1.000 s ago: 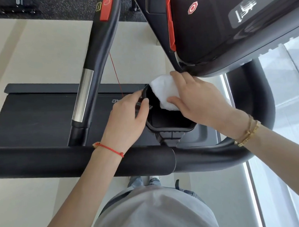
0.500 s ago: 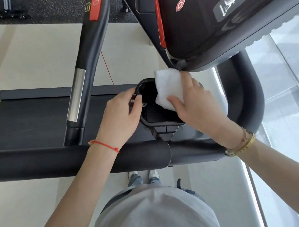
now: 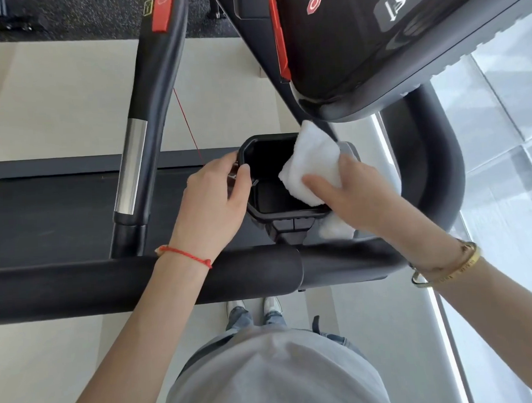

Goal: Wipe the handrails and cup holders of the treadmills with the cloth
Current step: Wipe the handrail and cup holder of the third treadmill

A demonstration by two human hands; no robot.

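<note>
A black cup holder hangs in front of the treadmill's thick black handrail. My left hand grips the holder's left rim, thumb on the inside. My right hand holds a folded white cloth against the holder's right rim, thumb on top of the cloth. A loose end of the cloth hangs below my right palm. The holder's right wall is hidden by the cloth.
The black console overhangs the holder at the upper right. A black and chrome upright bar with a red button stands to the left. The handrail curves round on the right. The treadmill belt lies below.
My right hand has drawn the cloth from the holder's far right corner toward me along the right rim. My left hand keeps its grip on the left rim.
</note>
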